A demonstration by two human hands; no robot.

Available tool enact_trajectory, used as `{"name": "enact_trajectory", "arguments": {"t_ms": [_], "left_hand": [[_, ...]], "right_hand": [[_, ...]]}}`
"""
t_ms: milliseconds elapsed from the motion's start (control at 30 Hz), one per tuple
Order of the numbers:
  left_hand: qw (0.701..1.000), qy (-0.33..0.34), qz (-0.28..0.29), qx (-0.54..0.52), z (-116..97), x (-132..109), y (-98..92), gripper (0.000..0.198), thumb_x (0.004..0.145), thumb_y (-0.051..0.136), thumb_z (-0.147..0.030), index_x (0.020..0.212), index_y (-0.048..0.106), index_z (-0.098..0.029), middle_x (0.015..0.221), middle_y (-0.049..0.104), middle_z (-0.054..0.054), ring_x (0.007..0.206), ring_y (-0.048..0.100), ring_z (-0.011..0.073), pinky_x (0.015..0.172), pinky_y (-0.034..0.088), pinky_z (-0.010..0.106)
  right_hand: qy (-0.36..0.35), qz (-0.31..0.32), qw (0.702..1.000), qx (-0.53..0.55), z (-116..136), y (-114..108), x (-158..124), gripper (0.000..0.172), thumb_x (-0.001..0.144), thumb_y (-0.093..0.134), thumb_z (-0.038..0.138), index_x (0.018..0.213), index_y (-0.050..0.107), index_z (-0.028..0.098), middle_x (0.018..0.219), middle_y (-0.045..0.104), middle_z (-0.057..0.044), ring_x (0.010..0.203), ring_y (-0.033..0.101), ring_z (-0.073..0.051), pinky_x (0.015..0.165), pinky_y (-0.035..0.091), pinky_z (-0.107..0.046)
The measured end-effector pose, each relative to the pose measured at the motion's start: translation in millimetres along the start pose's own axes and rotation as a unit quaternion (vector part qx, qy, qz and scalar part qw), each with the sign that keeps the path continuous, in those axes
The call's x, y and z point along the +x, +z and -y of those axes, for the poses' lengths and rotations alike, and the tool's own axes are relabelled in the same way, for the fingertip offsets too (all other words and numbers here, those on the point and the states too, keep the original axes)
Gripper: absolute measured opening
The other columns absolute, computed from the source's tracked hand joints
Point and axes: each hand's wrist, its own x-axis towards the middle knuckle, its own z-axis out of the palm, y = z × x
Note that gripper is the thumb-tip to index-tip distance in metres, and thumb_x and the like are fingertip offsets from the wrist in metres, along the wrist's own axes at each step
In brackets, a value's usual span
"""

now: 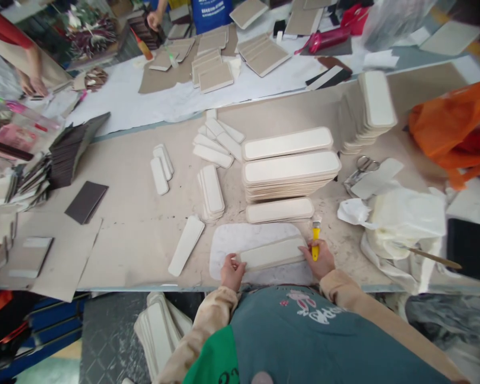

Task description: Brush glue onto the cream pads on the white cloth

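My left hand (232,270) presses on the left end of a long cream rounded board (270,254) that lies on a white mat (256,234) at the table's near edge. My right hand (321,260) rests on the board's right end and holds a yellow-handled brush (316,238), bristles pointing away from me. Just beyond the mat stand stacks of the same long boards (290,172).
Small cream boards (212,193) lie in loose piles to the left, and one slanted piece (186,244) lies near the mat. Scissors (360,166), white cloth (404,221) and an orange bag (452,128) sit right. Other people's hands (154,20) work at the far table.
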Motion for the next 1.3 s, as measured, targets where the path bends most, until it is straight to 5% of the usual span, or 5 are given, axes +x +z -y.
{"name": "enact_trajectory", "arguments": {"t_ms": [467,733,1033,1200,1300], "left_hand": [[0.985,0.095,0.006,0.141,-7.5,-0.3,-7.0,0.041,0.073,0.056,-0.025,0.114,0.056,-0.019,0.073,0.051,-0.001,0.063,0.052,0.0125,0.068,0.045,0.028],[0.967,0.118,0.028,0.225,-13.6,4.9,-7.5,0.038,0.073,0.053,-0.02,0.111,0.052,-0.02,0.089,0.052,0.003,0.072,0.055,0.0141,0.073,0.045,0.028],[0.972,0.126,-0.001,0.196,-16.6,5.1,-4.7,0.027,0.068,0.055,-0.017,0.094,0.05,-0.017,0.09,0.053,0.004,0.069,0.054,0.0139,0.066,0.042,0.027],[0.977,0.118,0.017,0.177,-27.0,-1.5,-7.8,0.018,0.068,0.053,-0.018,0.085,0.05,-0.019,0.071,0.053,-0.001,0.065,0.051,0.0139,0.064,0.039,0.026],[0.99,0.103,0.062,0.069,-35.5,-7.4,-10.4,0.013,0.066,0.054,-0.023,0.077,0.05,-0.019,0.063,0.051,-0.003,0.061,0.05,0.0125,0.06,0.039,0.025]], "right_hand": [[-0.017,-0.063,0.998,0.012,-3.0,-17.5,3.8,0.022,0.081,0.049,0.045,0.079,0.044,0.023,0.081,0.058,-0.004,0.079,0.057,-0.02,0.075,0.046,-0.036],[-0.04,-0.035,0.998,0.04,-6.5,-32.6,7.6,0.021,0.087,0.043,0.038,0.094,0.052,0.021,0.094,0.062,-0.007,0.087,0.061,-0.02,0.082,0.048,-0.04],[-0.06,-0.004,0.997,0.038,-7.5,-2.2,-0.4,0.03,0.073,0.062,0.042,0.08,0.039,0.024,0.087,0.056,-0.004,0.082,0.058,-0.021,0.075,0.048,-0.04],[-0.017,-0.023,0.998,0.05,-0.3,-4.8,-2.4,0.034,0.071,0.063,0.044,0.079,0.037,0.024,0.08,0.054,-0.002,0.071,0.055,-0.019,0.069,0.048,-0.038],[0.022,-0.026,0.993,0.111,9.1,-15.4,-7.0,0.037,0.071,0.063,0.045,0.078,0.034,0.024,0.082,0.056,-0.002,0.066,0.055,-0.018,0.065,0.05,-0.037]]}}
